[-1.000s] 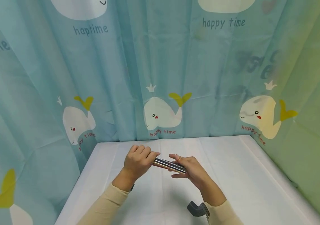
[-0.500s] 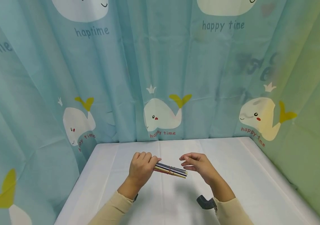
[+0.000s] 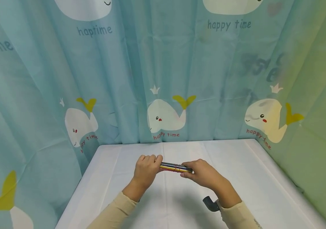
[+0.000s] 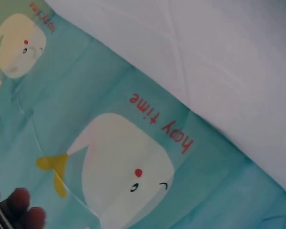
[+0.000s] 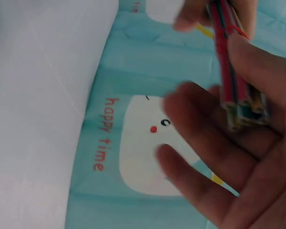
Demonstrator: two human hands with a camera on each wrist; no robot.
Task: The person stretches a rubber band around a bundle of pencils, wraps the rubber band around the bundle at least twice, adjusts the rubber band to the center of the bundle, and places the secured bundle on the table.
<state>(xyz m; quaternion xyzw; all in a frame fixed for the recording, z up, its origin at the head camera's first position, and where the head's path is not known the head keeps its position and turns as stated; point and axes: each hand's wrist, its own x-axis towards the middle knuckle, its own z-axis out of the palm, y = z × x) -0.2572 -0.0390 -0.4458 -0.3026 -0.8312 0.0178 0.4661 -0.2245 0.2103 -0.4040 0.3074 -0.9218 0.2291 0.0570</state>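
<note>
A bundle of colored pencils (image 3: 169, 166), bound with a thin red rubber band (image 3: 176, 168), is held above the white table. My left hand (image 3: 146, 171) grips its left end with curled fingers. At the other end my right hand (image 3: 204, 173) has its thumb and fingers about the pencils. In the right wrist view, the thumb presses along the pencils (image 5: 225, 71) near the band, and the wooden ends point toward the palm; two fingers stand away from them, slightly blurred. Only fingertips (image 4: 25, 202) and a dark sliver of the bundle show in the left wrist view.
A white cloth-covered table (image 3: 122, 203) lies below both hands. Blue-green curtains (image 3: 205, 76) with whale prints rise behind it and at the sides. A dark grey curved piece (image 3: 211, 204) sits at the right wrist by the sleeve (image 3: 238, 216).
My right hand first drew off the bundle to the right, then came back and took its right end. The left hand kept its grip, shifting slightly right, and the bundle now lies more level.
</note>
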